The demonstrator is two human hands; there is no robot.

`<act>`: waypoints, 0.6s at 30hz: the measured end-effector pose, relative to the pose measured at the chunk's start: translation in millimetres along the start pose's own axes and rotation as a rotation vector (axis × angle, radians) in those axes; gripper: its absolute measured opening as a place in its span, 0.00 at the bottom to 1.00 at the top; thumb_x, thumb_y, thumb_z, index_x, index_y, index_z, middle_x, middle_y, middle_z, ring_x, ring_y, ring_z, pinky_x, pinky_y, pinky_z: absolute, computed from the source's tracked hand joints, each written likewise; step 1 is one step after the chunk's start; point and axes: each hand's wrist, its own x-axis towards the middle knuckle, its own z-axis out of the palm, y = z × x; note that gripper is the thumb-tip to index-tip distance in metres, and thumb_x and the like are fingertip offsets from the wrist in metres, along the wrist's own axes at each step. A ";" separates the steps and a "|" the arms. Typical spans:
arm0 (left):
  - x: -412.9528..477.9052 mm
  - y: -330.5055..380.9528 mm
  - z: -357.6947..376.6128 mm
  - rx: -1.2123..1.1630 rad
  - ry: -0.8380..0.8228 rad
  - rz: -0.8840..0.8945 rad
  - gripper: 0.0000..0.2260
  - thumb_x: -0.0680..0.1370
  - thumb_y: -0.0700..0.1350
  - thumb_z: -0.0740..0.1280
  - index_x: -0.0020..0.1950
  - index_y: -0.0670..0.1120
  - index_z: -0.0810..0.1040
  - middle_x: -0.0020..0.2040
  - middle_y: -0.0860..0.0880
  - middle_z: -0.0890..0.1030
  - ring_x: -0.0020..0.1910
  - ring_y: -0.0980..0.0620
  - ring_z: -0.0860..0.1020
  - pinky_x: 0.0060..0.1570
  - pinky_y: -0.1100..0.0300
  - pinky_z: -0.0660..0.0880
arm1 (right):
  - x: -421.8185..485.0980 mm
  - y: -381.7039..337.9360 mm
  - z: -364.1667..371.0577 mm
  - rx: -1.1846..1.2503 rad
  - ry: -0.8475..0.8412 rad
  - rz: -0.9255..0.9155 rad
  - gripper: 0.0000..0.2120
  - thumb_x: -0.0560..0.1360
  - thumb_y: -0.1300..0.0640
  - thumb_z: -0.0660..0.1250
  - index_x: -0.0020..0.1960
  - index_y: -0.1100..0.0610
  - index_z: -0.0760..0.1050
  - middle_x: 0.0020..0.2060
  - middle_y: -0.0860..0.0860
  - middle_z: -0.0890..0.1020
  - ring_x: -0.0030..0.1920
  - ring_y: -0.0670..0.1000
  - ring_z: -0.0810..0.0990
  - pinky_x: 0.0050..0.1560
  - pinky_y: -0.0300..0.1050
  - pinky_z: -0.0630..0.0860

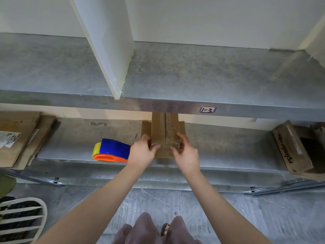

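Note:
A small brown cardboard box (164, 128) stands on the lower metal shelf (228, 148), its two top flaps folded together with a dark seam down the middle. My left hand (143, 152) grips the box's near left corner, thumb on top. My right hand (186, 153) holds the near right corner, fingers curled over the flap edge. The far end of the box runs under the upper shelf and is hidden. A blue, orange and yellow tape dispenser (112, 150) lies on the shelf just left of my left hand.
The upper metal shelf (175, 74) carries a white divider panel (109, 46) and a label reading 1-3 (207, 109). Flat cardboard (15, 138) lies at the left, a printed carton (297, 148) at the right. A white slatted chair (22, 221) stands at the lower left on the grey floor.

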 end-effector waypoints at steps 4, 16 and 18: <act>4.1 -4.9 -8.0 -0.069 -0.143 0.003 0.23 0.73 0.52 0.72 0.62 0.47 0.67 0.47 0.50 0.80 0.46 0.48 0.80 0.45 0.55 0.77 | 11.2 12.1 -12.4 0.102 -0.178 -0.016 0.32 0.72 0.59 0.72 0.71 0.42 0.66 0.54 0.46 0.83 0.50 0.48 0.83 0.56 0.42 0.79; 15.9 -9.5 -14.0 -0.041 -0.205 0.263 0.26 0.72 0.43 0.74 0.68 0.56 0.73 0.55 0.52 0.81 0.50 0.56 0.78 0.55 0.64 0.74 | 17.8 13.8 -30.9 -0.007 -0.164 -0.062 0.24 0.72 0.56 0.74 0.66 0.49 0.73 0.51 0.48 0.84 0.48 0.48 0.84 0.49 0.36 0.76; 9.0 -10.8 -7.9 -0.052 -0.166 0.258 0.27 0.72 0.46 0.74 0.69 0.56 0.72 0.53 0.51 0.79 0.47 0.55 0.77 0.53 0.61 0.75 | 14.7 16.4 -26.1 -0.020 -0.125 -0.056 0.24 0.72 0.56 0.73 0.66 0.45 0.72 0.51 0.47 0.84 0.48 0.47 0.84 0.52 0.42 0.79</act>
